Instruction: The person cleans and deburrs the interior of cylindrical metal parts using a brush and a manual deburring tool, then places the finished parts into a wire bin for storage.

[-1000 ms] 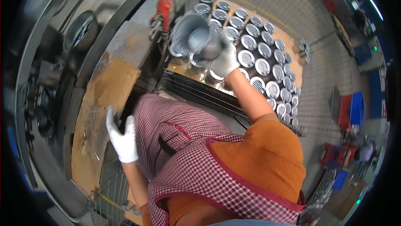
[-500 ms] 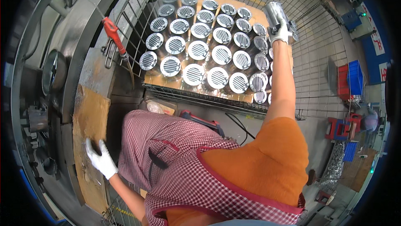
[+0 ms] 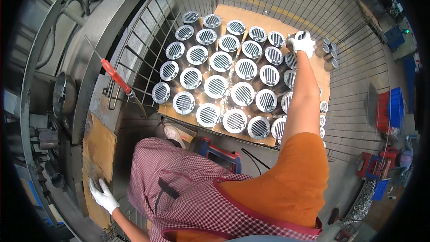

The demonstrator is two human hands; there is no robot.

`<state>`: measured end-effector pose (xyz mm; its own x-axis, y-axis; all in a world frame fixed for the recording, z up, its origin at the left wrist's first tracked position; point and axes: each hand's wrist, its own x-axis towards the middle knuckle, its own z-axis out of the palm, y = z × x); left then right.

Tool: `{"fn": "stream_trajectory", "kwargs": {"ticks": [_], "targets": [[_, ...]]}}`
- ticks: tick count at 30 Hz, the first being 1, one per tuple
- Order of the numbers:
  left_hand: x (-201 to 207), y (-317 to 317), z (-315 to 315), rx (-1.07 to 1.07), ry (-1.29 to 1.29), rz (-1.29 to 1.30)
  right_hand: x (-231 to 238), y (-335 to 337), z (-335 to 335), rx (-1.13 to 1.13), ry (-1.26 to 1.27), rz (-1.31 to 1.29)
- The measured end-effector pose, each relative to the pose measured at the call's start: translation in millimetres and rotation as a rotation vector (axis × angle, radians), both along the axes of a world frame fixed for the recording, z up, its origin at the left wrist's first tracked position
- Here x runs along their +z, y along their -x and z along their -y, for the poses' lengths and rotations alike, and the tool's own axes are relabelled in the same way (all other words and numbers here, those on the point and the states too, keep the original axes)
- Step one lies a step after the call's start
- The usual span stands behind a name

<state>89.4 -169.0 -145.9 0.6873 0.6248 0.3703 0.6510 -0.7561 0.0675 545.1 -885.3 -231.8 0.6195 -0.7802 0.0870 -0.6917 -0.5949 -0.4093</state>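
My right hand (image 3: 304, 46), in a white glove, reaches out to the far right. It grips the slotted top of a shiny metal cylinder (image 3: 298, 35), which stands upright at the end of the back row; the hand hides part of it. Several similar cylinders with slotted, flanged tops (image 3: 221, 61) stand in rows on a cardboard sheet (image 3: 268, 12) in the wire cage. At the lower left my gloved left hand (image 3: 104, 196) rests on a cardboard-covered ledge (image 3: 100, 145), fingers spread and holding nothing.
A red air gun (image 3: 115, 75) hangs at the cage's left side. Wire mesh (image 3: 354, 76) surrounds the cylinders. Smaller tubes (image 3: 330, 54) stand at the right. A red and blue stool (image 3: 219, 154) is below the cage, and metal machinery (image 3: 96, 40) lines the left.
My right hand has lowered the cylinder from a tilted, raised position to upright at the back row's end. My left hand stays on the ledge. The whole view has shifted.
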Motion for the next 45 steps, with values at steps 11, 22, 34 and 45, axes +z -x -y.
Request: {"fn": "stream_trajectory", "kwargs": {"ticks": [11,22,34,45], "targets": [[7.9,-21.2,-11.6,-0.03,-0.041,-0.02,-62.3,-0.1,30.6,0.17,0.034,-0.334],[-10.8,-30.9,-43.0,-0.145,0.091,-0.004,-31.2,9.0,-20.0,0.216,-0.025,-0.259],[-24.8,-15.7,-67.4,-0.126,0.034,0.189,29.5,24.1,-166.5,0.432,0.178,0.383],[-17.0,-15.0,-51.1,0.066,0.199,0.008,105.2,122.1,-405.7,1.529,0.094,0.982]]}}
